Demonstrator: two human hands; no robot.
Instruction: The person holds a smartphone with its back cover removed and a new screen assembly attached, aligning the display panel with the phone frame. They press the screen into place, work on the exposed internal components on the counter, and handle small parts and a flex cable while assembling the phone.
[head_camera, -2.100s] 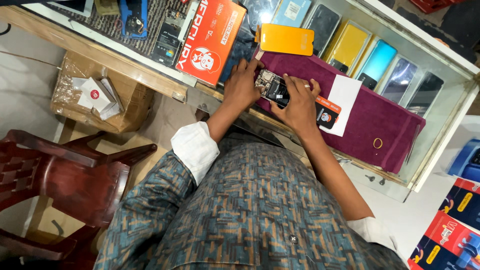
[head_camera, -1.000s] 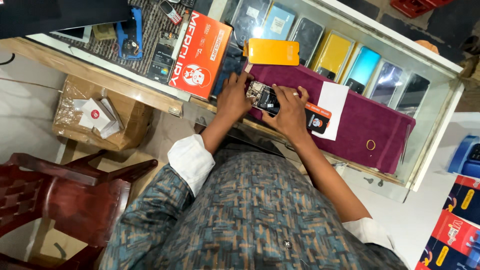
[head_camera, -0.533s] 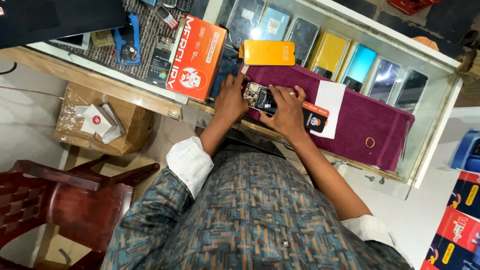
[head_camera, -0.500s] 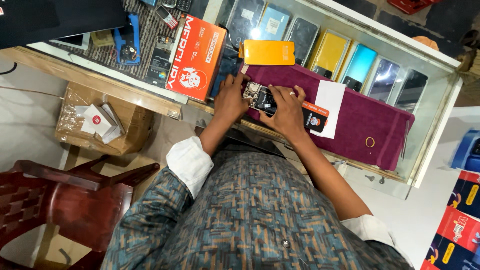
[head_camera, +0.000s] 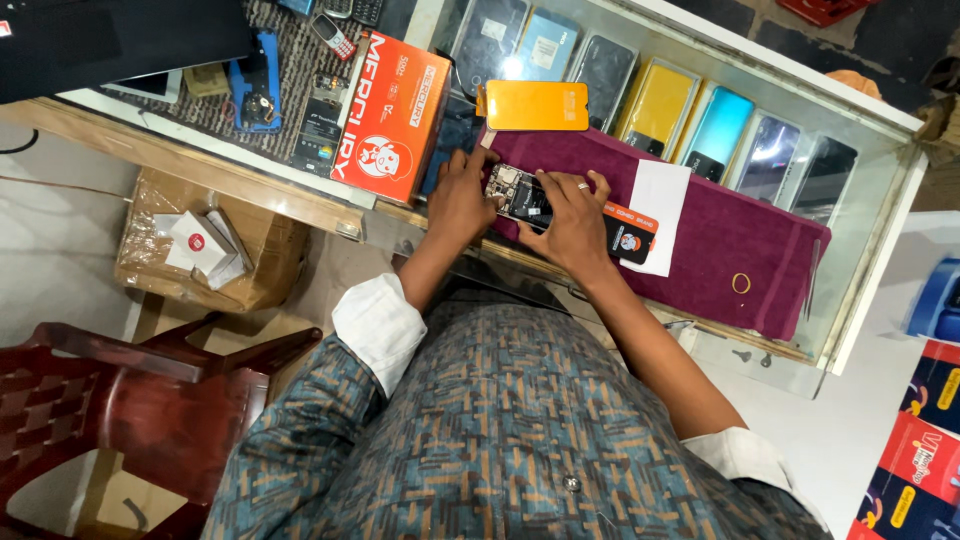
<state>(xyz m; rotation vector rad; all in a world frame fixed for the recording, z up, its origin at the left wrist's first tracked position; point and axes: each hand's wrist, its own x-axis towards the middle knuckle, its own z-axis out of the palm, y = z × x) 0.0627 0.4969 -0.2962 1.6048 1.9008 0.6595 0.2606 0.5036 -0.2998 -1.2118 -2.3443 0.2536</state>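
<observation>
An opened mobile phone (head_camera: 516, 193), its circuit board showing, lies on a maroon cloth (head_camera: 740, 240) spread over a glass counter. My left hand (head_camera: 461, 195) grips the phone's left end with fingers curled over it. My right hand (head_camera: 573, 220), a ring on one finger, rests on the phone's right part and holds it down. A small black and orange packet (head_camera: 628, 232) and a white sheet (head_camera: 660, 200) lie just right of my right hand. An orange phone panel (head_camera: 536, 105) lies above the phone.
An orange box (head_camera: 392, 118) stands left of my hands, with tools and small phones behind it. Several phones lie under the glass (head_camera: 700, 110). A gold ring (head_camera: 741, 283) sits on the cloth. A cardboard box (head_camera: 200, 245) and red chair (head_camera: 130, 400) are at lower left.
Both hands have stayed on the opened phone with only slight finger shifts. The view has drifted a little as my head moved.
</observation>
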